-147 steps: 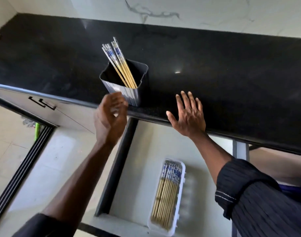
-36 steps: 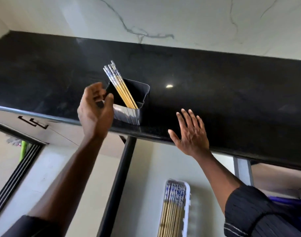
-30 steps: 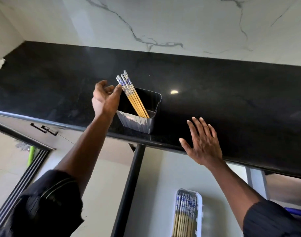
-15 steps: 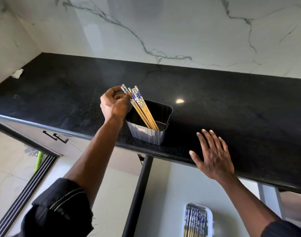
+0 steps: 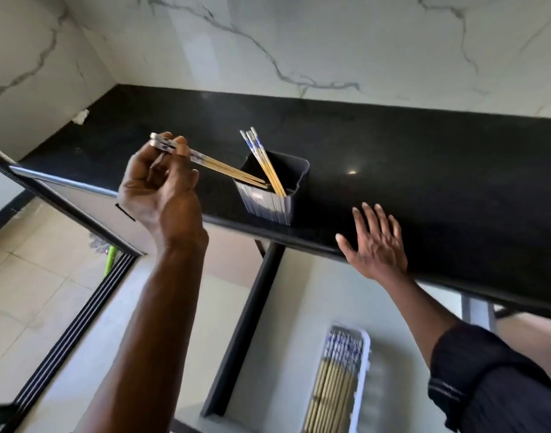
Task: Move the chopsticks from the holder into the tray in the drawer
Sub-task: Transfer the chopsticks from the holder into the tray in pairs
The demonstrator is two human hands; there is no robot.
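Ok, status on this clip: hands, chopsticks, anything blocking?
Left hand shut on two chopsticks, tips at the holder rim. Right hand open, flat on the counter edge. More chopsticks left in holder; tray in drawer unobstructed.

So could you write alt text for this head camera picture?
A person's left hand lifts two chopsticks out of a dark holder on a black counter; more remain inside. The right hand rests open on the counter edge.
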